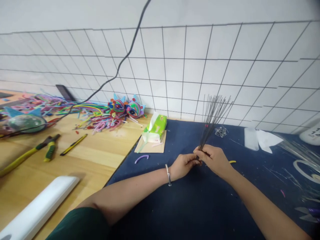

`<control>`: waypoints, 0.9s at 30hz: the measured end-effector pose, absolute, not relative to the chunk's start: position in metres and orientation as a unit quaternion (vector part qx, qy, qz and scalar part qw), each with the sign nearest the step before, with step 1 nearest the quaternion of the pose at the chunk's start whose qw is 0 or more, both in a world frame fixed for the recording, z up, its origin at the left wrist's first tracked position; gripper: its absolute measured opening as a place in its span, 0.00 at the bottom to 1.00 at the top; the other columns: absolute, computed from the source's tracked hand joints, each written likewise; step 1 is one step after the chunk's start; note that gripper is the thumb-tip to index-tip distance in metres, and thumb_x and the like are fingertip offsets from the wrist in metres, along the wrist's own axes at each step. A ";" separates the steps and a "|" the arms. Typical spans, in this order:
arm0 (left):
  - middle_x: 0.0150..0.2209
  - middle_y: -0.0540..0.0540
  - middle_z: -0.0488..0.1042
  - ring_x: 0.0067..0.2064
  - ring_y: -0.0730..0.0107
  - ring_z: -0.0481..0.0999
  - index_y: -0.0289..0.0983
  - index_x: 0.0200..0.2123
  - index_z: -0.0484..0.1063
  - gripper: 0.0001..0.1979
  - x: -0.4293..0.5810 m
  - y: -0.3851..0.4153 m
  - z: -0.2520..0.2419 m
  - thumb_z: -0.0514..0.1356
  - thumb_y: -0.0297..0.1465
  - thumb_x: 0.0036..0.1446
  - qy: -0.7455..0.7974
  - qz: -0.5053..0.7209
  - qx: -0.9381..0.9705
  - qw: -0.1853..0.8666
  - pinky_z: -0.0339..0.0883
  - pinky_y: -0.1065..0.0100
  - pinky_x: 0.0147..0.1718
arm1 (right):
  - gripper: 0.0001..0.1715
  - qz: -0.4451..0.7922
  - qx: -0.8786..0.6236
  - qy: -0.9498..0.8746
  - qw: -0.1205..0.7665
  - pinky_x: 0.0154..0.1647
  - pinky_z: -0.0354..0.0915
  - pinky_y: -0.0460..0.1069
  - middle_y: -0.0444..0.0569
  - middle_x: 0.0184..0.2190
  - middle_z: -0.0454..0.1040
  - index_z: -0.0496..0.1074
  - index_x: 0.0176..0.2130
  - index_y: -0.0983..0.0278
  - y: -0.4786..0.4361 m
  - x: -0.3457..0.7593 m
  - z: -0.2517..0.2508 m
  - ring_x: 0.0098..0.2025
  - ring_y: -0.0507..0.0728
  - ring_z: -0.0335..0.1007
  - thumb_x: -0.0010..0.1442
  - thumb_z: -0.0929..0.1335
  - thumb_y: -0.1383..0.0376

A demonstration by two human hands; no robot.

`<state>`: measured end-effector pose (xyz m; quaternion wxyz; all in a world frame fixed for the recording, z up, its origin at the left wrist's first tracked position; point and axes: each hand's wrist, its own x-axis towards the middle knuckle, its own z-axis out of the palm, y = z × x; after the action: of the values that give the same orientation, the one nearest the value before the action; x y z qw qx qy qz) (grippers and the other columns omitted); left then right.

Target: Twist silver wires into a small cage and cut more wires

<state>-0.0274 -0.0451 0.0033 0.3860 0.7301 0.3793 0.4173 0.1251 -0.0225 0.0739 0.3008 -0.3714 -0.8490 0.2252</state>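
Note:
A bundle of thin dark wires (211,118) stands nearly upright above the dark blue mat (180,206), its upper ends fanned out. Around its lower end, my right hand (216,161) is closed in a grip. My left hand (183,165), with a silver bangle at the wrist, pinches at the bottom of the same bundle. Both hands meet there, and the fingers hide the wires' lower tips. A small red spot shows partway up the bundle. Behind it on the mat lies a small tangle of wire (221,132).
Tissue pack (158,126) on cardboard (150,146) stands beyond my left hand. Leftward are pliers (51,146), a yellow cutter (73,145), a white bar (42,206) and colourful pipe cleaners (100,116). At right lie more wires (302,151), a white ring (298,171) and scissors (310,213).

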 end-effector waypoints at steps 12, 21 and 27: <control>0.32 0.47 0.74 0.36 0.71 0.73 0.33 0.32 0.70 0.10 -0.028 -0.043 0.002 0.51 0.30 0.57 0.368 0.418 0.715 0.422 0.66 0.72 0.38 | 0.10 0.244 -0.392 -0.833 0.305 0.33 0.61 0.44 0.43 0.30 0.73 0.72 0.33 0.61 -0.021 0.125 0.071 0.32 0.51 0.69 0.58 0.62 0.61; 0.32 0.46 0.75 0.36 0.70 0.74 0.33 0.33 0.72 0.11 -0.028 -0.043 0.001 0.52 0.31 0.57 0.359 0.431 0.717 0.413 0.66 0.72 0.39 | 0.09 0.234 -0.388 -0.841 0.296 0.33 0.61 0.43 0.42 0.30 0.73 0.72 0.33 0.61 -0.024 0.125 0.074 0.33 0.51 0.69 0.57 0.63 0.62; 0.31 0.47 0.76 0.34 0.70 0.75 0.34 0.32 0.73 0.11 -0.029 -0.045 0.004 0.53 0.33 0.56 0.389 0.444 0.717 0.372 0.67 0.73 0.36 | 0.09 0.207 -0.403 -0.836 0.308 0.34 0.61 0.44 0.43 0.32 0.73 0.71 0.35 0.60 -0.029 0.125 0.083 0.34 0.52 0.68 0.57 0.63 0.62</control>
<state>-0.0293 -0.0450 0.0040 0.3716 0.7168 0.3888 0.4437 0.1251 -0.0289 0.0831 0.3080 -0.4033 -0.8364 0.2071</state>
